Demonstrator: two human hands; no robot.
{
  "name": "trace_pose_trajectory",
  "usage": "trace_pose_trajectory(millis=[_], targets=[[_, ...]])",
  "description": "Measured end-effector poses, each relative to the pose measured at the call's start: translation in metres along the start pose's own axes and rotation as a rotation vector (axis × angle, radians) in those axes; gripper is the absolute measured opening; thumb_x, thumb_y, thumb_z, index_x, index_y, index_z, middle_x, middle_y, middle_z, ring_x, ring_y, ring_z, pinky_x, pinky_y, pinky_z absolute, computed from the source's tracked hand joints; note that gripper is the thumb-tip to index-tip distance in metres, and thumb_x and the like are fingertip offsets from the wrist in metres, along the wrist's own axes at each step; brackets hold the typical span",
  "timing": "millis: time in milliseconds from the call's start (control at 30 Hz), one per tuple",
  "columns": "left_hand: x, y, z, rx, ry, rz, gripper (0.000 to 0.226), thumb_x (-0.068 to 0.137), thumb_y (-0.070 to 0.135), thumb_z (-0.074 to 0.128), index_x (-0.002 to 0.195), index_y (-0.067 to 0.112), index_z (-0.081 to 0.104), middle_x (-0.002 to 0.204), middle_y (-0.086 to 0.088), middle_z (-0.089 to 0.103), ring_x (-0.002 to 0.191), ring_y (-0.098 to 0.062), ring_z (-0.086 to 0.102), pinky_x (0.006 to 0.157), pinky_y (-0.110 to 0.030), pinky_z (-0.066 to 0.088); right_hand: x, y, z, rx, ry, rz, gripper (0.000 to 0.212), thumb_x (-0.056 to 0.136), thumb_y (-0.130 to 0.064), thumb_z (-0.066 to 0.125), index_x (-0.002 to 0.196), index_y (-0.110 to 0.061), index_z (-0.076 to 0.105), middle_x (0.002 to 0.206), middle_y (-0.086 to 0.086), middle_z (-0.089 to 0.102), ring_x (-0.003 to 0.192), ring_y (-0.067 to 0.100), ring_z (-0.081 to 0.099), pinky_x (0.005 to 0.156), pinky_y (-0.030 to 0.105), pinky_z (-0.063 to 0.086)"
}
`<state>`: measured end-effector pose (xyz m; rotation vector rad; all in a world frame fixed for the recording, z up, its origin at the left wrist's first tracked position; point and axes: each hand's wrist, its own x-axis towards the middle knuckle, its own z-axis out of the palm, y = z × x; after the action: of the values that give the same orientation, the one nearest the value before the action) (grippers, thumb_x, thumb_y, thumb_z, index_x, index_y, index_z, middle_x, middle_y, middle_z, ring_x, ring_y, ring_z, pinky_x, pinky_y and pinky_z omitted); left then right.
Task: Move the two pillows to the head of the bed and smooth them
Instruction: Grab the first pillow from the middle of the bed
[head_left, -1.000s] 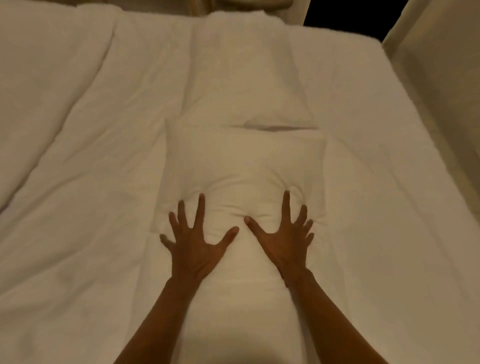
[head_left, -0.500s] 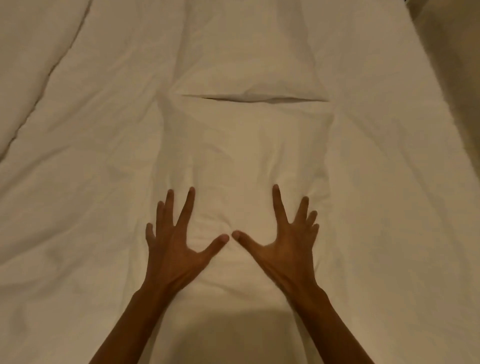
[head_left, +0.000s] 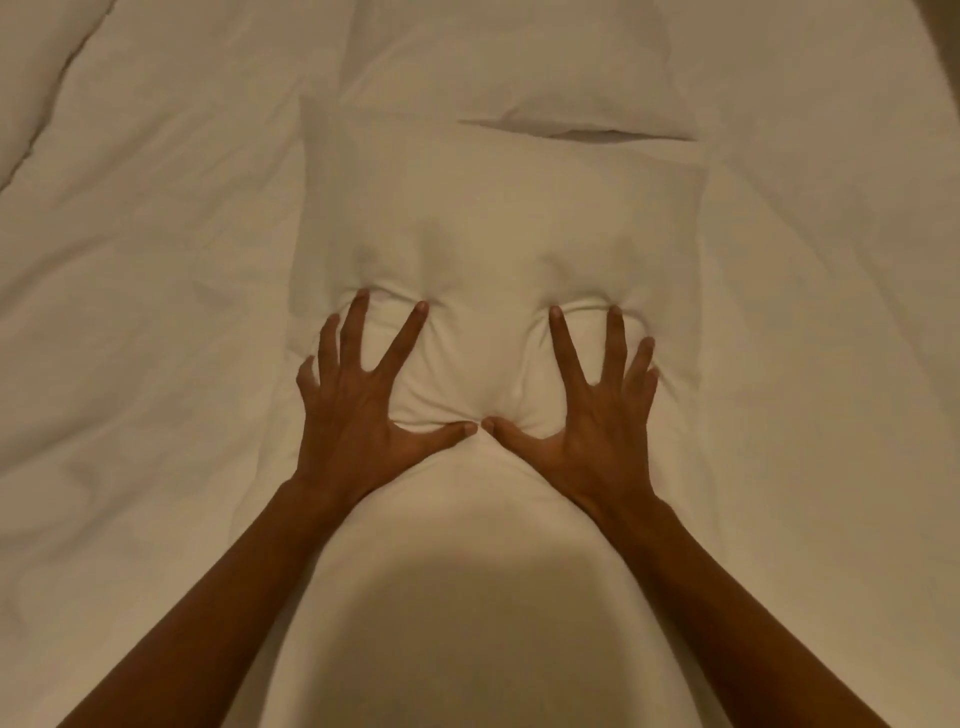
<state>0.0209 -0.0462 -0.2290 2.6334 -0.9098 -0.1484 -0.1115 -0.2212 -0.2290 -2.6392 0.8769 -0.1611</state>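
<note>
Two white pillows lie end to end down the middle of the bed. The near pillow (head_left: 493, 218) runs from the centre of the view down towards me. The far pillow (head_left: 514, 62) lies beyond it, its near edge overlapping the near pillow's far edge. My left hand (head_left: 358, 410) and my right hand (head_left: 597, 410) press flat into the near pillow with fingers spread, thumbs almost touching. The fabric dents and bunches under the fingertips. Neither hand holds anything.
A white duvet (head_left: 145, 322) covers the bed to both sides of the pillows, with soft wrinkles. A fold line (head_left: 47, 98) runs diagonally at the upper left. A dark strip beyond the bed edge (head_left: 943, 47) shows at the upper right.
Both hands have pushed forward and pressed deeper into the near pillow, making two hollows. The thumbs have come together. The view has tilted lower and closer to the pillows.
</note>
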Motion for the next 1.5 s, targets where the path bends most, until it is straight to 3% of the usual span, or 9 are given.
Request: trace_pose_trajectory(millis=[100,300,400,533,700,867,1200,1500], targets=[[0.002,0.0,0.008,0.03,0.062,0.004,0.094,0.065,0.09,0.05,0.146,0.044,0.033,0.153,-0.006,0.029,0.135,-0.032,0.032,0.092,-0.055,0.038,0.002,-0.005,0.009,-0.038,0.051,0.014,0.101,0.071,-0.09,0.048,0.154,-0.041,0.018,0.16,0.014,0.017,0.143,0.045,0.017,0.112,0.061,0.023],[0.008,-0.001,0.026,0.054,0.148,0.078,0.057,0.078,0.062,0.055,0.129,0.038,0.055,0.131,-0.014,0.05,0.115,-0.038,0.046,0.08,-0.052,0.041,0.009,-0.005,0.028,-0.129,0.106,-0.04,0.064,0.08,-0.066,0.057,0.134,-0.033,0.048,0.132,0.016,0.049,0.118,0.04,0.045,0.088,0.052,0.04],[0.006,0.004,0.022,0.042,0.155,0.094,0.049,0.079,0.052,0.056,0.124,0.035,0.059,0.127,-0.014,0.053,0.108,-0.038,0.047,0.077,-0.05,0.042,0.007,-0.009,0.027,-0.164,0.15,-0.085,0.052,0.08,-0.055,0.061,0.123,-0.029,0.049,0.121,0.018,0.052,0.102,0.04,0.051,0.077,0.05,0.045],[-0.004,0.02,0.004,-0.027,0.188,0.095,0.042,0.077,0.036,0.062,0.119,0.031,0.062,0.125,-0.012,0.053,0.104,-0.036,0.047,0.075,-0.046,0.04,-0.002,-0.017,0.009,-0.085,0.203,-0.14,0.049,0.077,-0.034,0.072,0.119,-0.026,0.049,0.115,0.017,0.053,0.097,0.039,0.052,0.073,0.046,0.045],[-0.028,0.053,-0.048,-0.16,0.256,0.1,0.049,0.075,0.022,0.062,0.123,0.032,0.058,0.128,-0.009,0.048,0.104,-0.027,0.042,0.079,-0.038,0.034,-0.027,-0.047,-0.048,0.101,0.223,-0.145,0.042,0.08,-0.025,0.061,0.12,-0.026,0.053,0.113,0.012,0.052,0.095,0.033,0.049,0.076,0.045,0.043],[-0.06,0.09,-0.173,-0.229,0.301,0.082,0.056,0.072,0.016,0.062,0.125,0.033,0.052,0.128,-0.003,0.042,0.102,-0.026,0.042,0.082,-0.039,0.036,-0.054,-0.11,-0.164,0.191,0.218,-0.182,0.041,0.081,-0.032,0.058,0.122,-0.03,0.051,0.116,0.009,0.051,0.098,0.031,0.048,0.078,0.044,0.042],[-0.139,0.137,-0.532,-0.053,0.646,0.042,0.065,0.063,0.018,0.065,0.123,0.037,0.051,0.13,-0.008,0.044,0.104,-0.032,0.045,0.084,-0.044,0.039,-0.109,-0.316,-0.452,0.282,0.437,-0.45,0.049,0.076,-0.03,0.055,0.126,-0.029,0.054,0.12,0.011,0.047,0.101,0.034,0.044,0.082,0.043,0.04],[-0.222,0.068,-0.696,-0.025,0.911,0.079,0.058,0.067,0.021,0.063,0.123,0.033,0.054,0.126,-0.011,0.045,0.103,-0.032,0.045,0.087,-0.043,0.039,-0.173,-0.481,-0.526,0.278,0.644,-0.658,0.044,0.079,-0.031,0.065,0.121,-0.027,0.054,0.122,0.012,0.046,0.104,0.037,0.044,0.082,0.044,0.039]])
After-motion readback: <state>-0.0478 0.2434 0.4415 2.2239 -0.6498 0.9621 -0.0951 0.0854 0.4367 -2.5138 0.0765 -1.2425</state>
